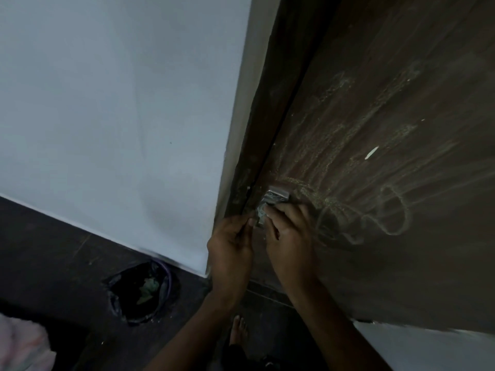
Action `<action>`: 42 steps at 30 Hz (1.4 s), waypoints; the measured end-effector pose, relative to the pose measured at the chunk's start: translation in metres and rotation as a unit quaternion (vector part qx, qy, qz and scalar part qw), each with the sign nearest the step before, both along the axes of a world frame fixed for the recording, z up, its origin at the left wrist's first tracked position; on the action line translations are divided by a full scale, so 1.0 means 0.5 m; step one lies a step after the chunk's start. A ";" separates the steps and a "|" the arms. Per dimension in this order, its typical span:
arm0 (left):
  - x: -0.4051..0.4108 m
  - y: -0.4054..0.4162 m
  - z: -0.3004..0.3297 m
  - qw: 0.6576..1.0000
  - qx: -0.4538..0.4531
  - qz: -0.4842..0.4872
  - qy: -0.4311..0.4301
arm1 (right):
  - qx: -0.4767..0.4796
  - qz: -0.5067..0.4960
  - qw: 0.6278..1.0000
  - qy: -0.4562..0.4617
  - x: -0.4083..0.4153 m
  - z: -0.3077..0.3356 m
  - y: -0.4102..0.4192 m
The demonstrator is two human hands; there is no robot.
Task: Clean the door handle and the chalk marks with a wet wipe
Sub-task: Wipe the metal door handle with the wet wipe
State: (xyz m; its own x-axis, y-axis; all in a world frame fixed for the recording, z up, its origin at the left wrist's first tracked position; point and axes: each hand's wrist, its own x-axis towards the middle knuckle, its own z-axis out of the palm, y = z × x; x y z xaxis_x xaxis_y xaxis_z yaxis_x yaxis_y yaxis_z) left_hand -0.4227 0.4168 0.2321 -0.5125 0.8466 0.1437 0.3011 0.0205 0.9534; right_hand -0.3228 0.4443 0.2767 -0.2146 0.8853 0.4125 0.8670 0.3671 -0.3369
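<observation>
A dark brown wooden door [388,263] fills the right side. Pale chalk marks [348,162] streak and loop across it above and right of the metal door handle [277,195], whose top plate shows just above my fingers. My right hand [288,231] presses a crumpled wet wipe [262,213] against the handle, fingers closed on it. My left hand [231,241] sits just left of it at the door's edge, fingertips pinched near the wipe; whether it touches the wipe or the handle I cannot tell. The lower part of the handle is hidden by both hands.
A white wall [120,116] stands left of the dark door frame [270,116]. On the dark floor below it sits a bin lined with a black bag [142,293], with crumpled wipes inside. My bare foot [238,333] stands under my arms. Pale cloth [21,344] lies at the bottom left.
</observation>
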 end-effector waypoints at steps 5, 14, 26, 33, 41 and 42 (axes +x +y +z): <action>0.002 -0.009 0.008 1.000 0.008 0.001 -0.002 | -0.053 0.013 0.998 -0.035 0.016 0.001 -0.009; -0.002 -0.019 0.006 1.000 0.023 0.006 0.003 | -0.046 0.036 0.998 -0.013 0.002 0.008 -0.016; -0.014 -0.038 0.011 1.000 0.020 -0.013 0.020 | -0.013 -0.020 0.990 -0.141 -0.026 0.014 -0.017; -0.020 -0.058 0.008 1.000 -0.001 0.006 0.016 | -0.090 -0.065 0.974 -0.196 -0.096 0.008 -0.010; -0.023 -0.073 0.007 0.999 -0.018 -0.016 0.029 | -0.059 -0.064 0.970 -0.226 -0.098 0.010 -0.014; -0.023 -0.072 0.006 0.999 -0.019 -0.016 0.026 | -0.052 -0.054 0.967 -0.243 -0.098 0.009 -0.016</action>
State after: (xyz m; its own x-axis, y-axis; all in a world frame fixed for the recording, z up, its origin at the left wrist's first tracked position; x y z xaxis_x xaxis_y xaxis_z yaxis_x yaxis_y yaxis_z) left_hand -0.4343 0.3805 0.2351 -0.4782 0.8675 0.1369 0.3520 0.0465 0.9348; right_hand -0.3720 0.4362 0.2812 -0.2643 0.9446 0.1945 0.9637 0.2509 0.0908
